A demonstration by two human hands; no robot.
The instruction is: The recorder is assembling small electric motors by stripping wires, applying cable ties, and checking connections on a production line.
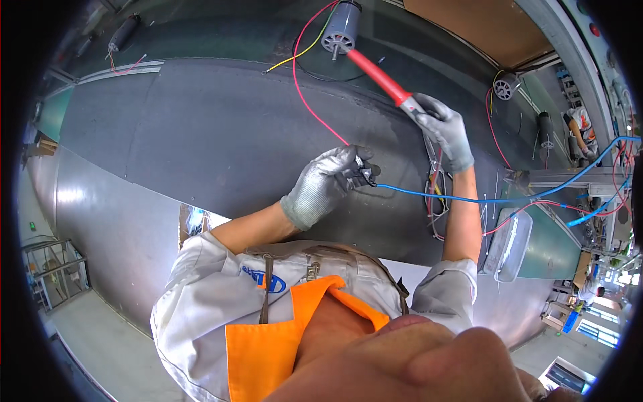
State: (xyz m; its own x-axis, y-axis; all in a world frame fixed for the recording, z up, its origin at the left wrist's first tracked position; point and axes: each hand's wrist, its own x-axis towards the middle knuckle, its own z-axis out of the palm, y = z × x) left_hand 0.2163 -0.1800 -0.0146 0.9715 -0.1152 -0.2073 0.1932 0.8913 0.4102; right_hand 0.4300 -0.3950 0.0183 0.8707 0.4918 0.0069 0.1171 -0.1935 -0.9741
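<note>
My left hand (pixel 320 182), in a grey-white glove, is closed on a small black clip (pixel 362 175) over the dark mat. A blue wire (pixel 462 199) runs from the clip toward the right. The red wire (pixel 305 97) of a grey motor (pixel 340 28) comes down to these same fingers; its end is hidden there. My right hand (pixel 445 129), gloved too, grips the grey end of a red-handled tool (pixel 380 78). Its red end points up and left and overlaps the motor's shaft end; I cannot tell whether they touch.
Other motors lie at the far left (pixel 124 32) and at the right (pixel 507 86). A clear plastic tray (pixel 512 248) sits at the right edge. Loose wires and metal tool parts (pixel 434 187) lie beside my right forearm. Another person (pixel 583 130) is at the far right.
</note>
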